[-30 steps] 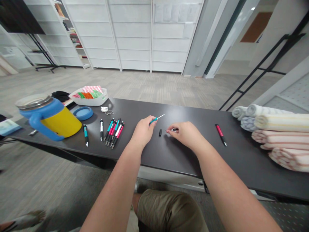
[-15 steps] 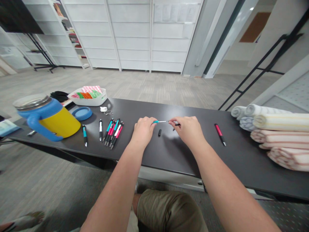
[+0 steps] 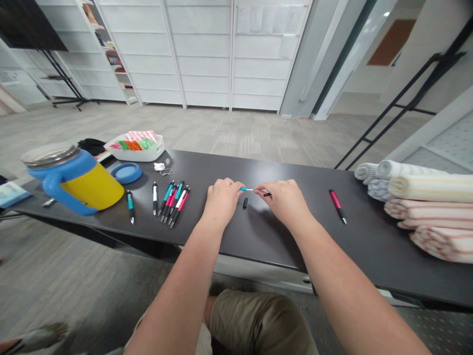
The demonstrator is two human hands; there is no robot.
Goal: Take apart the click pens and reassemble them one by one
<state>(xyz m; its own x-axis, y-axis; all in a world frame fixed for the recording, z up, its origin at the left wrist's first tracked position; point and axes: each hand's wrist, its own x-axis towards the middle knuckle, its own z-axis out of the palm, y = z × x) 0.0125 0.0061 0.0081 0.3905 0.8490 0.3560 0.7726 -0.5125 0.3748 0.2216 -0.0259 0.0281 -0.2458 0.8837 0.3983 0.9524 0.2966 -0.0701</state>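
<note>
My left hand [image 3: 221, 203] pinches a teal pen barrel [image 3: 243, 189], most of it hidden behind the fingers. A thin pale pen refill [image 3: 250, 190] runs from the barrel to the fingertips of my right hand [image 3: 284, 199]. Those fingers are closed on the refill's end, and a small black part [image 3: 267, 194] shows under them; whether it is gripped too is unclear. Between my hands, a short black pen grip [image 3: 245, 203] lies on the table. To the left lie a bunch of pens [image 3: 174, 203], a white pen [image 3: 154, 198] and a teal pen [image 3: 130, 207].
A red pen [image 3: 337, 206] lies to the right, near rolled cloths [image 3: 428, 209]. On the left are a blue and yellow jug [image 3: 88, 185] lying tilted, a blue lid [image 3: 126, 173], a white basket [image 3: 151, 153] with colourful packets, and white earphones or cord [image 3: 159, 167].
My left hand with the teal barrel has moved slightly right, and my right hand slightly left. Less of the refill shows between them.
</note>
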